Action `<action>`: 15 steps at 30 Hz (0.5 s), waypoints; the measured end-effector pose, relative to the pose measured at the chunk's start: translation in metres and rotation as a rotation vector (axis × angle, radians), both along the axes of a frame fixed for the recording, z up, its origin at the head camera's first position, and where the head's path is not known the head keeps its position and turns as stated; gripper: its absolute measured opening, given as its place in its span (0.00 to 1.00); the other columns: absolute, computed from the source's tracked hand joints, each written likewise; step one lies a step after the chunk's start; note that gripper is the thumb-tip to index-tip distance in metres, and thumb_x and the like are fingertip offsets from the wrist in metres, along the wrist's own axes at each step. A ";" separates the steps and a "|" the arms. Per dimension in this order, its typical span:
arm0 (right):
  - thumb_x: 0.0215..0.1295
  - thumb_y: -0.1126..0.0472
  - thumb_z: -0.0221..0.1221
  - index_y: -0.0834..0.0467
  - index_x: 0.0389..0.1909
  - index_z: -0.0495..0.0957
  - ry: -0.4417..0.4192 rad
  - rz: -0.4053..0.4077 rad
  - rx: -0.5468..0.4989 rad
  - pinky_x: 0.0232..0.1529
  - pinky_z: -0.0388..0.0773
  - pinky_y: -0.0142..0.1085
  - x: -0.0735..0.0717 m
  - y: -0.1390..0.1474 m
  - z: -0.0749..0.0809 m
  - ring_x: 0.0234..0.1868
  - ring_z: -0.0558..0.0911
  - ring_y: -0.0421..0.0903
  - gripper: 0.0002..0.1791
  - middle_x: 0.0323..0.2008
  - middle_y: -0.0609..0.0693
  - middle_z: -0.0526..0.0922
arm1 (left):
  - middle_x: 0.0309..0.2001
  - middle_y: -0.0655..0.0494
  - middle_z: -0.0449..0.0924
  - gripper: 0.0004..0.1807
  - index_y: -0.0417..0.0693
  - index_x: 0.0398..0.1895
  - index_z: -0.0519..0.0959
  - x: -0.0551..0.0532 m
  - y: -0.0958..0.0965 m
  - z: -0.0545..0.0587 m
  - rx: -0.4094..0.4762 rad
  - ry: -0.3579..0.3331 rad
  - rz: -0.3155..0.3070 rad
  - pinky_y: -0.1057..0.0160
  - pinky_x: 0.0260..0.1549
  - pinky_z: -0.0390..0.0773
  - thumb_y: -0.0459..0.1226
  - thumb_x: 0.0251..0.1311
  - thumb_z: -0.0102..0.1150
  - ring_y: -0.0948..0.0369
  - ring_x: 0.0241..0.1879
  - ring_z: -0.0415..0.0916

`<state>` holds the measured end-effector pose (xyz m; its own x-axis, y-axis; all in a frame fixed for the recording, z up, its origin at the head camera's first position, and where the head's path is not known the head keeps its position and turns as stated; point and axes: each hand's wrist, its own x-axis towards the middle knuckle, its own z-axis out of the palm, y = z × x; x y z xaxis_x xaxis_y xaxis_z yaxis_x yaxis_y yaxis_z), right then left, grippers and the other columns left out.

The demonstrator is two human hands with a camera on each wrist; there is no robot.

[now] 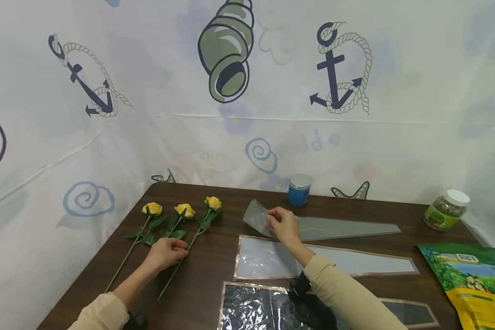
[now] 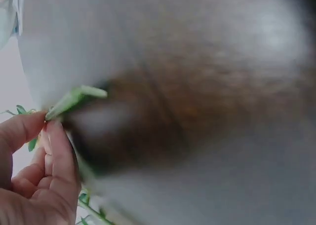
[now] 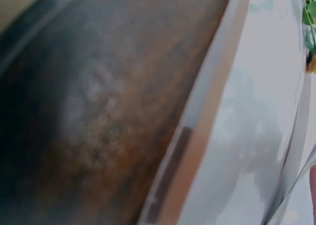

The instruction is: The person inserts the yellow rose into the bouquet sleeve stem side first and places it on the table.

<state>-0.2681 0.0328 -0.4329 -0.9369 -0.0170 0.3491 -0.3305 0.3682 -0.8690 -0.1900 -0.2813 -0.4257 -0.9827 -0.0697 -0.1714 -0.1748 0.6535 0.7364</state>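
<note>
Three yellow roses lie side by side on the left of the dark wooden table. My left hand [image 1: 167,253] pinches the green stem of the rightmost rose [image 1: 212,202] between thumb and fingertips; the left wrist view shows the pinched green stem [image 2: 74,100] close up. The middle rose [image 1: 184,210] and the left rose [image 1: 151,208] lie beside that hand. My right hand [image 1: 283,227] pinches the wide end of a clear, tapered plastic flower sleeve [image 1: 346,228], its corner lifted off the table. Only a sliver of a right finger [image 3: 313,185] shows in the right wrist view.
A white sleeve with a copper-coloured border [image 1: 264,263] and a dark one [image 1: 247,307] lie nearer me. A blue jar [image 1: 299,190] stands at the back. To the right are a white-lidded jar [image 1: 444,213] and a green-and-yellow pouch [image 1: 470,279]. Printed cloth [image 1: 280,114] hangs behind.
</note>
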 end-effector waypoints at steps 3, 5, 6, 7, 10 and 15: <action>0.59 0.71 0.61 0.68 0.32 0.81 0.003 0.005 -0.006 0.24 0.79 0.29 0.000 0.001 0.000 0.25 0.84 0.55 0.03 0.26 0.60 0.84 | 0.40 0.43 0.82 0.13 0.30 0.47 0.77 -0.002 0.004 0.003 0.101 -0.041 -0.052 0.56 0.34 0.82 0.30 0.60 0.56 0.52 0.38 0.81; 0.59 0.71 0.61 0.68 0.33 0.81 -0.003 0.008 -0.006 0.24 0.79 0.29 0.000 0.001 -0.001 0.25 0.84 0.55 0.03 0.27 0.60 0.84 | 0.42 0.42 0.80 0.15 0.29 0.49 0.75 -0.003 0.007 0.004 0.152 -0.063 -0.091 0.55 0.36 0.82 0.30 0.62 0.55 0.51 0.42 0.80; 0.59 0.71 0.61 0.68 0.33 0.81 -0.009 0.010 -0.006 0.24 0.79 0.30 0.000 0.001 -0.001 0.25 0.84 0.56 0.03 0.27 0.60 0.84 | 0.43 0.42 0.80 0.15 0.29 0.50 0.74 -0.004 0.009 0.005 0.178 -0.074 -0.101 0.55 0.37 0.81 0.31 0.62 0.54 0.52 0.42 0.80; 0.59 0.71 0.61 0.67 0.33 0.81 -0.015 0.011 -0.007 0.25 0.79 0.30 0.000 0.001 -0.001 0.26 0.84 0.56 0.03 0.27 0.60 0.84 | 0.43 0.42 0.80 0.16 0.29 0.51 0.73 -0.005 0.011 0.006 0.207 -0.083 -0.103 0.55 0.37 0.81 0.31 0.63 0.54 0.53 0.42 0.80; 0.59 0.70 0.61 0.67 0.33 0.81 -0.031 0.013 -0.012 0.25 0.80 0.30 0.000 0.001 -0.001 0.26 0.84 0.56 0.04 0.28 0.59 0.84 | 0.43 0.45 0.80 0.18 0.30 0.54 0.71 -0.012 0.020 0.008 0.316 -0.088 -0.091 0.60 0.36 0.82 0.33 0.64 0.54 0.58 0.40 0.80; 0.60 0.70 0.61 0.67 0.34 0.81 -0.036 0.001 -0.012 0.24 0.79 0.30 0.000 0.003 -0.001 0.26 0.84 0.54 0.04 0.27 0.59 0.84 | 0.40 0.55 0.76 0.21 0.32 0.57 0.64 -0.032 0.043 0.021 0.625 -0.022 0.017 0.68 0.35 0.81 0.33 0.66 0.53 0.66 0.37 0.78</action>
<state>-0.2682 0.0361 -0.4340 -0.9489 -0.0135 0.3154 -0.2992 0.3573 -0.8848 -0.2221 -0.2386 -0.4052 -0.9781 0.0344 -0.2052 -0.2011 0.0976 0.9747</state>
